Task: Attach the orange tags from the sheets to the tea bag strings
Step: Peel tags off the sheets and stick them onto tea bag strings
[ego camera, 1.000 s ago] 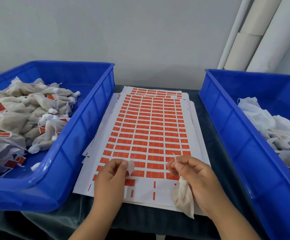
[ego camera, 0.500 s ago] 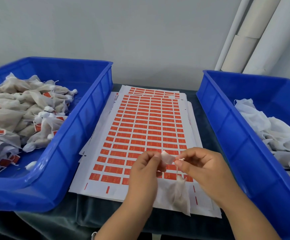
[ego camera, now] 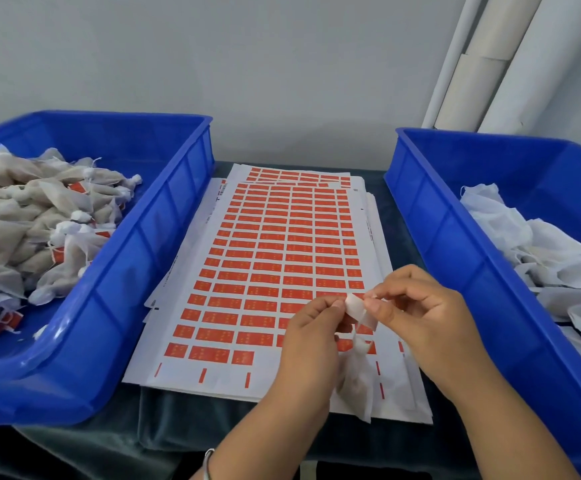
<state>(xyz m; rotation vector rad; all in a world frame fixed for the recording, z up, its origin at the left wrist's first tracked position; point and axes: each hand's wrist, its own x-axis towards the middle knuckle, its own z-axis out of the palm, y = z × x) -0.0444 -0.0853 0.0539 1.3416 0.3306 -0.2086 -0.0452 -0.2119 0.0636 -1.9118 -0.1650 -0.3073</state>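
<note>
Plain grey wall (ego camera: 282, 64), white pipes (ego camera: 511, 60)

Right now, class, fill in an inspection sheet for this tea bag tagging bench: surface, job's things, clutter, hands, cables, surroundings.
Surface: dark cloth-covered table, a blue bin at each side.
Job's things: stack of tag sheets in the middle, top sheet mostly full of orange tags, gaps in its nearest row; peeled tag, white side up, held over the sheet; tea bag hanging below the hands.
Left bin: filled tea bags, several showing orange tags.
Right bin: white bags, no tags visible.
Clutter: nothing seen.
Hands: left hand and right hand both pinch the tag; string too thin to make out.
Cables: nothing seen.
Surroundings: plain pale wall; white pipes at back right.
</note>
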